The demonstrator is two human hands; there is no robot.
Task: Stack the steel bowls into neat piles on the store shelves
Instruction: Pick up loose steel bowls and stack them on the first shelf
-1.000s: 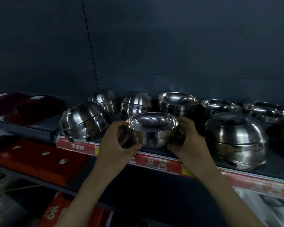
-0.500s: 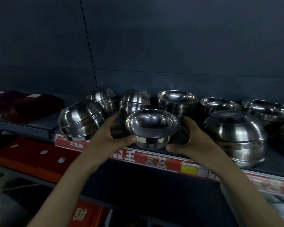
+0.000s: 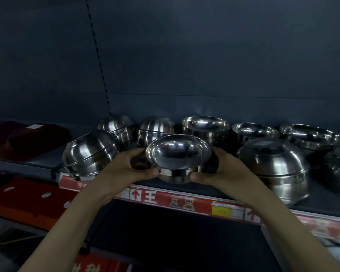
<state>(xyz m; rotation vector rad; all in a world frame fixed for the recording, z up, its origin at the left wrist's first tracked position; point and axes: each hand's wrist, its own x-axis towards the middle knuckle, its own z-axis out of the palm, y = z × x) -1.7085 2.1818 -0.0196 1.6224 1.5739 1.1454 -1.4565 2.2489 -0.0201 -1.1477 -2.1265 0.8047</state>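
Note:
I hold a steel bowl (image 3: 178,156) at the front edge of the dark shelf (image 3: 322,205), its mouth tilted toward me. My left hand (image 3: 130,169) grips its left side and my right hand (image 3: 218,171) its right side, thumbs on the base. Behind it stand piles of steel bowls: an upturned pile at the left (image 3: 88,154), two upturned piles further back (image 3: 116,127) (image 3: 155,130), an upright pile at the back centre (image 3: 205,126), and a large upturned pile at the right (image 3: 273,167).
More upright bowls (image 3: 254,131) and a wide shallow bowl (image 3: 312,136) sit at the back right. A red price strip (image 3: 165,199) runs along the shelf edge. Dark red goods (image 3: 24,138) lie on the left shelf, red boxes (image 3: 26,201) on the shelf below.
Both hands have lifted the bowl slightly and tipped its mouth toward me; my thumbs have shifted down onto its base.

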